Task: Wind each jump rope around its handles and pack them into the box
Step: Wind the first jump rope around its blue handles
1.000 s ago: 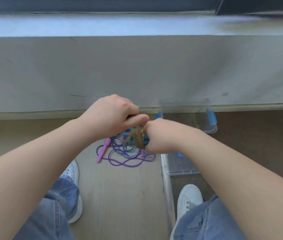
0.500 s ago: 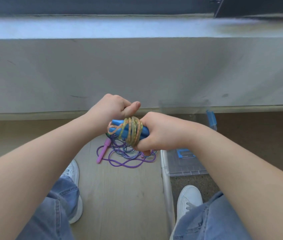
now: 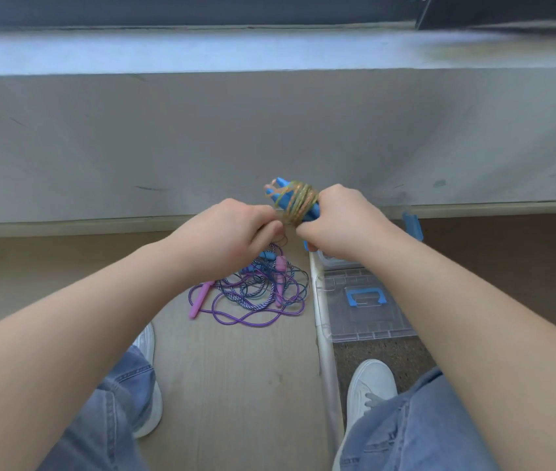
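Yellow rope (image 3: pixel 300 202): It is wrapped many times round the blue handles (image 3: pixel 283 186). The bundle is up in the air in front of the wall (image 3: pixel 201 137), above the pile of ropes (image 3: pixel 256 294).
Blue handles: They lie side by side and tilt. Their tips point up and to the left. Their lower ends hide in the right hand (image 3: pixel 341 226).
Done so far: This one rope looks almost fully wound. Only a short bit looks loose.
Left to do: I think the loose bit must be tucked in. Then the bundle goes into the box (image 3: pixel 371 321). The pile of ropes lies tangled on the floor (image 3: pixel 235 385), not wound at all.
Right hand: Its fingers are curled tight round the low part of the handles.
Left hand (image 3: pixel 225 236): It is right beside the bundle. Its thumb and fingers are squeezed together, pinching the loose bit of yellow rope, I think. That bit is tiny and hard to see.
Arms: Both reach forward and meet in the middle.
Box: It is clear with blue clips. It sits on the floor just right of the pile. I cannot tell if it is open.
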Demonstrator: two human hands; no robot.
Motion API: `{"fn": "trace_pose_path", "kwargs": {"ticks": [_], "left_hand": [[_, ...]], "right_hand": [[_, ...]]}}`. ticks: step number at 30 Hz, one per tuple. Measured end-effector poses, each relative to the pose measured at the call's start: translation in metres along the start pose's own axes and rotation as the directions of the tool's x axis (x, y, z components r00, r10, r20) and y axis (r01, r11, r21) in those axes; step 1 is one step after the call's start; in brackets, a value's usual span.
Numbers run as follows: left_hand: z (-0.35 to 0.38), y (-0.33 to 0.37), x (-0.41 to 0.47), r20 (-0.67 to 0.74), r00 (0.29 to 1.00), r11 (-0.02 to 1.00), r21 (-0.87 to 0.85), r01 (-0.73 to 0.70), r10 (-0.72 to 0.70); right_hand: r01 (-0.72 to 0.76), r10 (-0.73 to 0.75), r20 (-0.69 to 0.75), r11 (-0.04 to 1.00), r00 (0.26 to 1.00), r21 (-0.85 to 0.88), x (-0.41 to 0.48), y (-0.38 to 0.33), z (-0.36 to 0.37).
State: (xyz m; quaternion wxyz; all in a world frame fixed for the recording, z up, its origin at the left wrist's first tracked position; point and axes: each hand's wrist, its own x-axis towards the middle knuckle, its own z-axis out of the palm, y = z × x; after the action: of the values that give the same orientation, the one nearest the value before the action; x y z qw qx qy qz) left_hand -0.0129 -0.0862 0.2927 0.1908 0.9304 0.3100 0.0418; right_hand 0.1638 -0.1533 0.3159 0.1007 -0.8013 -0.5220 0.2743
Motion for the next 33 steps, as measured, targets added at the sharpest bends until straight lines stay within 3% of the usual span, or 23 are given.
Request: {"fn": "trace_pose_path", "kwargs": {"ticks": [2, 9, 13, 18, 26, 29, 33], "left_hand": [[-0.001, -0.002, 0.000, -0.086, 0.993, 0.993, 0.094, -0.070, 0.078], [-0.009, -0.003, -0.001, -0.418, 0.894, 0.966, 0.254, -0.056, 0.162], [-0.008, -0.005, 0.003, -0.428, 0.902, 0.998, 0.022, -0.058, 0.062], [-0.012, -0.001, 0.006, -0.466, 0.876, 0.992, -0.082, 0.099, -0.126], [-0.004, 0.007, 0.007, -0.409, 0.866, 0.955, -0.197, 0.222, -0.286], [-0.007, 0.007, 0.007, -0.294, 0.848, 0.867, -0.383, 0.318, -0.441], [-0.013, 0.012, 0.009, 0.004, 0.818, 0.487, -0.802, 0.346, -0.575]], "right_hand": [[0.005, -0.005, 0.000, 0.995, 1.000, -0.103, -0.001, -0.002, 0.009], [0.160, -0.158, 0.032, 0.940, 0.987, -0.302, -0.008, -0.007, 0.018], [0.266, -0.270, 0.029, 0.919, 0.963, -0.291, -0.010, -0.008, 0.020], [0.344, -0.357, -0.002, 0.902, 0.934, -0.263, -0.009, -0.006, 0.021], [0.412, -0.412, -0.055, 0.911, 0.910, -0.003, -0.008, -0.008, 0.025], [0.398, -0.396, -0.057, 0.917, 0.916, 0.024, -0.003, -0.004, 0.026], [0.400, -0.397, -0.089, 0.916, 0.914, 0.027, 0.000, 0.000, 0.024]]}}
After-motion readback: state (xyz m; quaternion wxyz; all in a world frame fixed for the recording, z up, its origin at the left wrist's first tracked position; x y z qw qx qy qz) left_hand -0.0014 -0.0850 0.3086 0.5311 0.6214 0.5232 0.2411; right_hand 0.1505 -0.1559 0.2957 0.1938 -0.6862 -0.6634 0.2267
